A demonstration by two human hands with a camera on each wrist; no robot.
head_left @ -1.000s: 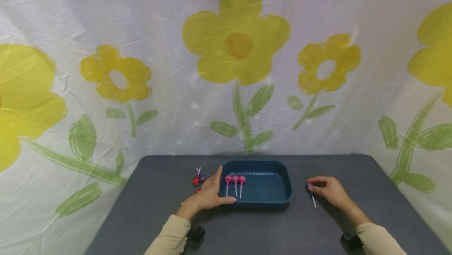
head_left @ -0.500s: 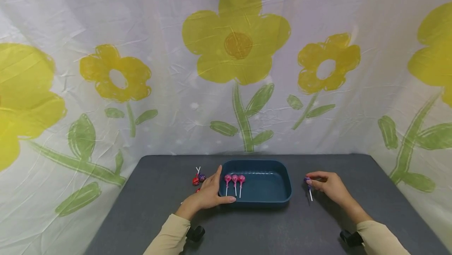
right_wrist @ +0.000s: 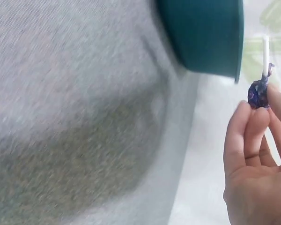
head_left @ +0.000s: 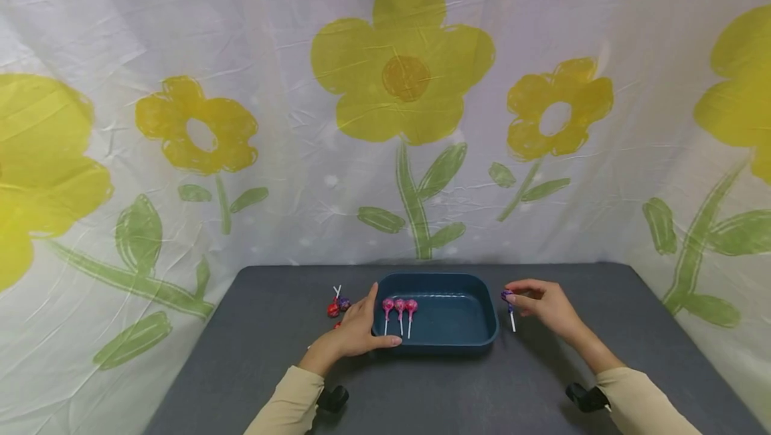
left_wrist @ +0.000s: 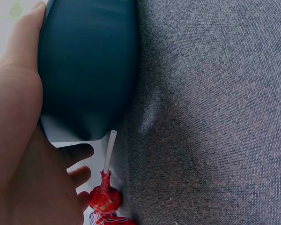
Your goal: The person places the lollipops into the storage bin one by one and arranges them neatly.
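Note:
A dark teal rectangular tray point(head_left: 456, 349) stands on the table, with three pink-wrapped lollipops point(head_left: 400, 305) side by side in its left part. My left hand point(head_left: 351, 333) rests spread against the tray's left end, thumb along the near rim and fingers along the side. My right hand point(head_left: 549, 308) pinches a purple-wrapped lollipop point(right_wrist: 258, 93) by its candy head, just right of the tray. In the head view its white stick points down toward me. Left of the tray, red-wrapped lollipops point(left_wrist: 105, 198) lie partly hidden behind my left hand.
A purple lollipop point(head_left: 344, 304) lies beside a red one point(head_left: 333, 310) at the tray's left. The dark grey table point(head_left: 446, 395) reaches back to a white curtain point(head_left: 301, 221) printed with yellow flowers. Black wrist cameras sit at both sleeves.
My right hand has lifted the purple lollipop and moved it left and away from me, close to the tray's right end. My left hand and the tray have stayed in place.

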